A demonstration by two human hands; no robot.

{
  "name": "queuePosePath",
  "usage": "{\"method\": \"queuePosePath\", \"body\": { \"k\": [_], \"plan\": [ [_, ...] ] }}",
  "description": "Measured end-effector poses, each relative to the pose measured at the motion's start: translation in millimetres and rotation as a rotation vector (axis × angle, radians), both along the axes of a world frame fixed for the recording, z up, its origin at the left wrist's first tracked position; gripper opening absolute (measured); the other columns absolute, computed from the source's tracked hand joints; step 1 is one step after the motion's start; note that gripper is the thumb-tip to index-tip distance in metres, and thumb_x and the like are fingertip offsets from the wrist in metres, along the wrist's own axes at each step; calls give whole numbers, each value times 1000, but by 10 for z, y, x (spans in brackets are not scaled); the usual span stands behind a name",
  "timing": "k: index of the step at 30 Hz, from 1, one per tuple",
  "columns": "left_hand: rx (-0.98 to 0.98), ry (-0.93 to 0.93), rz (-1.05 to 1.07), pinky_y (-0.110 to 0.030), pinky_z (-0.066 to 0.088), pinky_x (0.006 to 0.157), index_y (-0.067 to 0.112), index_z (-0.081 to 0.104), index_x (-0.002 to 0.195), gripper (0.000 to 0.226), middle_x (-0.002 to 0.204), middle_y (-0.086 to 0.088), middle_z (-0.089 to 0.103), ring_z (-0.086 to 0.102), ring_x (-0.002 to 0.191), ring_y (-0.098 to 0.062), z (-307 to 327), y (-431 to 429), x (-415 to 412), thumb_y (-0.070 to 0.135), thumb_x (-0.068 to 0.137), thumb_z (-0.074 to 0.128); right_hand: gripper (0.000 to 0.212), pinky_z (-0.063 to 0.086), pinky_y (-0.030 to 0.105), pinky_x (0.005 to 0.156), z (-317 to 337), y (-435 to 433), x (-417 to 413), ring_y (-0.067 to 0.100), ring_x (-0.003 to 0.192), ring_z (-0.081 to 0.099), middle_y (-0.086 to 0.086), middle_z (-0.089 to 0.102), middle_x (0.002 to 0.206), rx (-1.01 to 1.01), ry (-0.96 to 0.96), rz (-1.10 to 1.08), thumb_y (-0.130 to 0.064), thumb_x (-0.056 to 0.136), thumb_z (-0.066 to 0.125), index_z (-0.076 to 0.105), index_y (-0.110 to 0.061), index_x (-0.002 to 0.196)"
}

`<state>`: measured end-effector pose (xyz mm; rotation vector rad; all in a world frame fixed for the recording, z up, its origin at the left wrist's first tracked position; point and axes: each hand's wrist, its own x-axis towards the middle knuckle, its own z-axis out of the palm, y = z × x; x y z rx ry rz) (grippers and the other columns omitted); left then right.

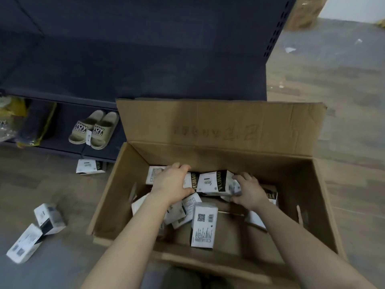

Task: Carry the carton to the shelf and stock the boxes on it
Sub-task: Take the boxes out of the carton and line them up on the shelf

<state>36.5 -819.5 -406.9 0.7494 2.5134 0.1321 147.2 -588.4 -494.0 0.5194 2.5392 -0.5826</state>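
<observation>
An open brown carton [302, 184] stands on the floor in front of a dark shelf unit [145, 49]. Several small white-and-black boxes lie loose inside it. Both my hands reach into the carton. My left hand [173, 182] and my right hand [249, 190] clasp a row of these boxes [212, 182] from either end, fingers curled over the far edges. One box [204, 225] stands upright near the carton's middle.
A pair of beige slippers [94, 130] and bagged goods [31, 122] sit on the lowest shelf. Three white boxes lie on the floor: one by the shelf base [89, 166], two at the left [35, 230]. Scraps and cardboard [306, 13] litter the floor at the far right.
</observation>
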Motion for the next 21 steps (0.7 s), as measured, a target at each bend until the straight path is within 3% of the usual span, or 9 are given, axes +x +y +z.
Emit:
{"method": "queuePosePath", "body": {
  "k": [5, 12, 15, 21],
  "plan": [
    [10, 9, 21, -41, 32, 106, 30, 37, 144, 71, 136, 2, 47, 47, 125, -23, -451, 4, -7, 53, 84, 66, 80, 34, 37, 108, -628, -56, -49, 31, 138, 26, 5, 26, 153, -9, -17, 6, -37, 78, 76, 35, -20, 145],
    [15, 31, 21, -40, 32, 103, 30, 36, 144, 71, 139, 2, 46, 45, 127, -23, -847, -7, -42, 53, 84, 66, 104, 33, 41, 111, -1063, 1, -248, 34, 143, 18, 2, 13, 160, -20, -29, -4, -34, 76, 79, 12, -26, 156],
    [0, 8, 34, -41, 31, 105, 28, 34, 147, 73, 143, 1, 43, 43, 130, -24, -973, -30, -34, 52, 85, 65, 105, 37, 41, 109, -1171, -17, -271, 33, 138, 24, 6, 18, 154, 50, 8, 9, -37, 73, 81, 16, -25, 154],
    [-29, -7, 31, -41, 32, 104, 27, 32, 148, 75, 144, 0, 43, 43, 129, -24, -1049, -25, -6, 52, 86, 65, 85, 39, 41, 106, -1264, -96, -233, 35, 135, 30, 11, 14, 154, 17, 71, -8, -21, 75, 80, 32, -20, 146]
  ]
}}
